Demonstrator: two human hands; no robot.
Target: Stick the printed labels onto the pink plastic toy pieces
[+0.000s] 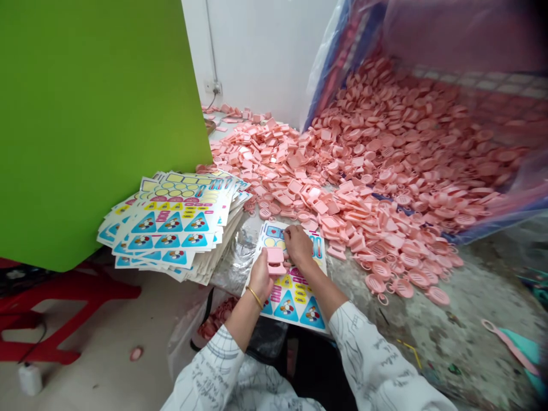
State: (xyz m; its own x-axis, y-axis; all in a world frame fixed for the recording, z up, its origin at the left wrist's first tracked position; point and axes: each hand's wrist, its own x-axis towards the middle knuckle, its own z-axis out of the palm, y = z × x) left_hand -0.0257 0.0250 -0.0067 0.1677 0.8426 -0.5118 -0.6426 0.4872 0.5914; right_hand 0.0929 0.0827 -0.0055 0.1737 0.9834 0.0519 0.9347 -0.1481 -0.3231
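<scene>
A rectangular pink plastic piece (276, 261) sits gripped in the left hand (260, 278), held just above a printed sticker sheet (287, 308) that lies flat before the person. The right hand (298, 245) is curled down onto the sheet's upper part; whether it pinches anything is hidden. A stack of similar sheets (171, 228) lies just left, within easy reach, and a heap of pink plastic pieces (385, 154) spreads beyond.
</scene>
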